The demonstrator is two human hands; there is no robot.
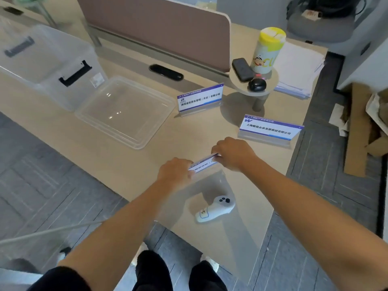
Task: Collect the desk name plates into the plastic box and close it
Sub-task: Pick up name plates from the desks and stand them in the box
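Name plate (203, 163) at frame centre pinched end-to-end by left hand (175, 173) and right hand (233, 153); next, carry to plastic box (48, 66) upper left.

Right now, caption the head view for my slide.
Both hands grip one name plate; two plates wait; box open.

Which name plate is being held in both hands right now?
The nearest name plate, gripped at its ends by the left hand and right hand; the other two stand untouched.
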